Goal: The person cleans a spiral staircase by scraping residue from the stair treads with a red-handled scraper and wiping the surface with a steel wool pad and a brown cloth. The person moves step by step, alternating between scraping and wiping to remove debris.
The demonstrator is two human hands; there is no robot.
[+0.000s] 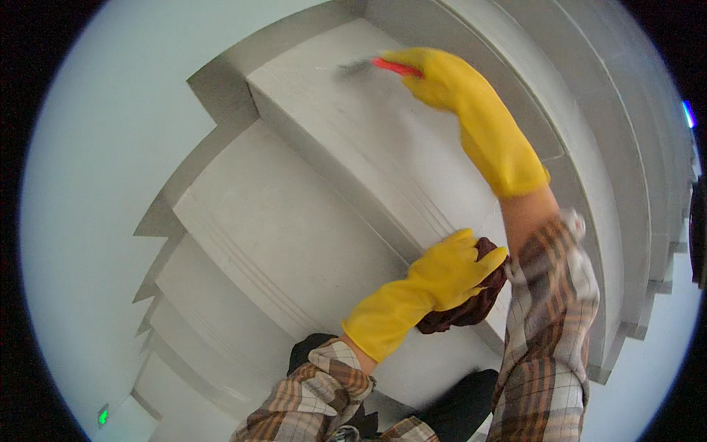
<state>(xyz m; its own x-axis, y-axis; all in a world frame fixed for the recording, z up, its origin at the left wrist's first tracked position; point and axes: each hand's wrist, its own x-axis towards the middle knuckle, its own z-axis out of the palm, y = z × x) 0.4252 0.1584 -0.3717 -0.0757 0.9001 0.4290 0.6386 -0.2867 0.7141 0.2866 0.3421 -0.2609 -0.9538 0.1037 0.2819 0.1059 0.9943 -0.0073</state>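
My right hand (pixel 433 74), in a long yellow rubber glove, grips the red handle (pixel 396 67) of a tool over a pale stair tread (pixel 353 50). The tool's dark grey end (pixel 356 68) points left and is too blurred to tell its kind. Closer to me, my left hand (pixel 450 268), gloved in the same yellow rubber, holds a dark maroon cloth (pixel 480 309) at the front edge of that tread. The cloth hangs over the edge, and part of it is hidden under the fingers.
Grey stair risers (pixel 331 166) and grooved treads (pixel 276 221) run down to the lower left. More steps (pixel 607 138) rise at the right. A white wall (pixel 110 138) with grey stepped skirting (pixel 221 83) borders the left. A green lit sign (pixel 103 415) hangs low on it.
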